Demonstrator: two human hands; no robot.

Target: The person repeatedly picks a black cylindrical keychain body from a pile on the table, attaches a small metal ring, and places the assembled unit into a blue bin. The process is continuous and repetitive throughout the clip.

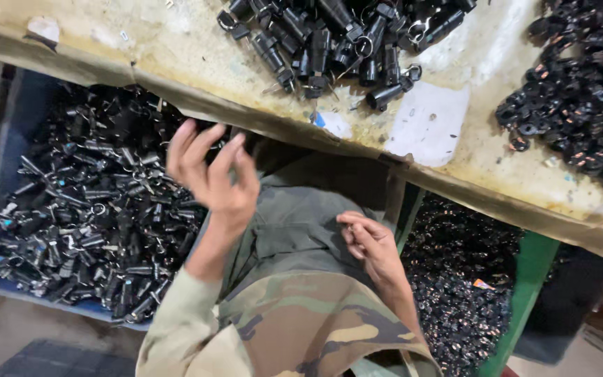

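My left hand (211,174) is raised below the workbench edge (259,122), fingers spread, palm towards me, holding nothing that I can see. It hovers beside a blue bin (8,286) filled with several small black cylindrical parts with metal rings (92,209). My right hand (371,244) rests lower, near my lap, fingers loosely curled on my grey-green garment (301,209); nothing shows in it. On the bench above lies a pile of the same black cylindrical parts (336,42).
A second heap of small black round pieces with copper bits (587,98) lies at the bench's right. Below right, a green-framed bin (525,293) holds more such pieces (462,279). A white patch (427,122) is on the stained bench top.
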